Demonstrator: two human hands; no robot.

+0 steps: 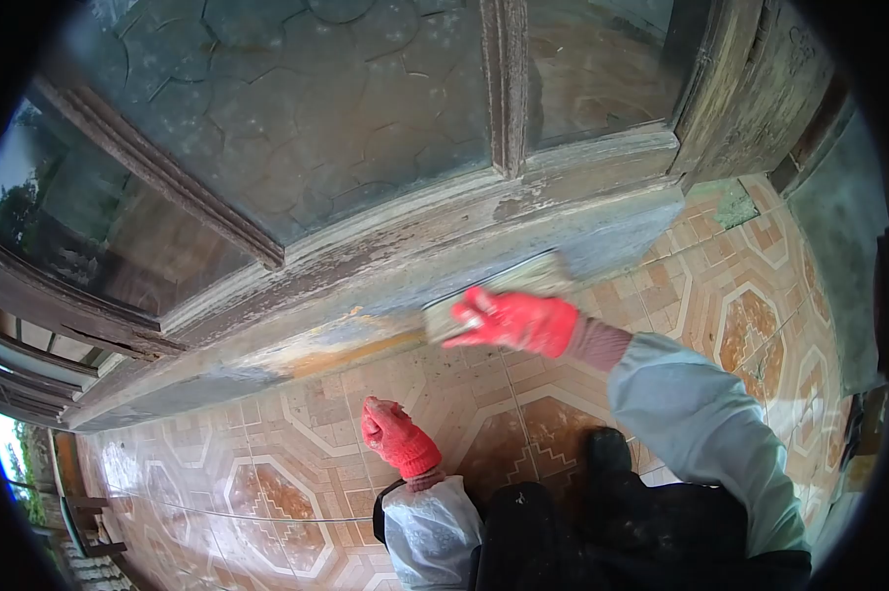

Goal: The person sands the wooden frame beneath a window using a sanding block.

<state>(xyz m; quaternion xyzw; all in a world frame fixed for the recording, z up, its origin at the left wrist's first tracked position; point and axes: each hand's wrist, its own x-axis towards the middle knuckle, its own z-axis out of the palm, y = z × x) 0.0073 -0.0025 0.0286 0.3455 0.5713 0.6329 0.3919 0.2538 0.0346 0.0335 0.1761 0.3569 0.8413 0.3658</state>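
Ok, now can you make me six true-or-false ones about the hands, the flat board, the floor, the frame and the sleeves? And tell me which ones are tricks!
1. The left hand and the right hand wear red gloves. True.
2. The left hand grips the flat board. False: the right hand does.
3. The wooden frame holds glass. True.
4. The floor is plain green. False: it has brownish patterned tiles.
5. The sleeves are light-coloured. True.
6. The wooden frame looks freshly painted. False: it looks worn and flaky.
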